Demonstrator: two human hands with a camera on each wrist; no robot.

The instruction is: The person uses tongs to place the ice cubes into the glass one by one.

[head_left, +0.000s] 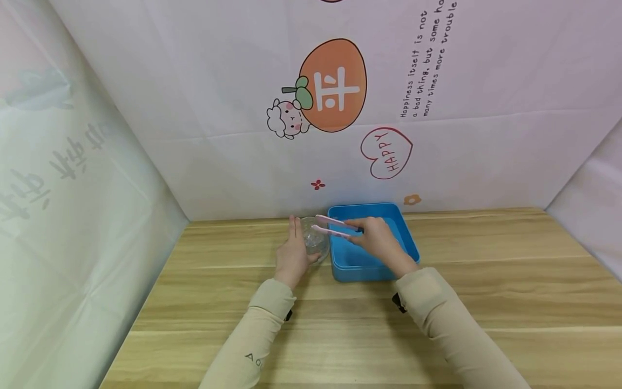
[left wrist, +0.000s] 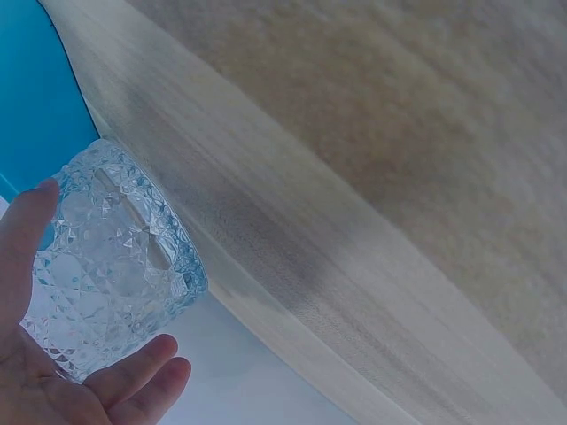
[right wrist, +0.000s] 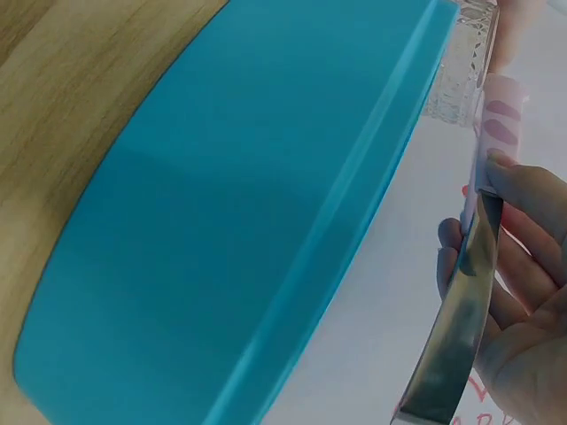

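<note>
My left hand [head_left: 291, 254] holds a clear glass cup [head_left: 316, 244] at the back of the table, its thumb on one side and fingers on the other. In the left wrist view the cup [left wrist: 111, 266] shows a faceted diamond pattern. My right hand [head_left: 376, 236] pinches a pair of tongs [head_left: 336, 235] above the blue box [head_left: 364, 274]. The tongs' pink arms stand spread, pointing left with their tips over the cup. In the right wrist view a bare metal part of the tongs [right wrist: 452, 341] shows beside the fingers.
The blue open-topped box stands right beside the cup, near the back wall [head_left: 233, 178], which is covered with a printed white sheet. Another white sheet [head_left: 82, 216] hangs along the left edge of the wood-grain table [head_left: 486, 281].
</note>
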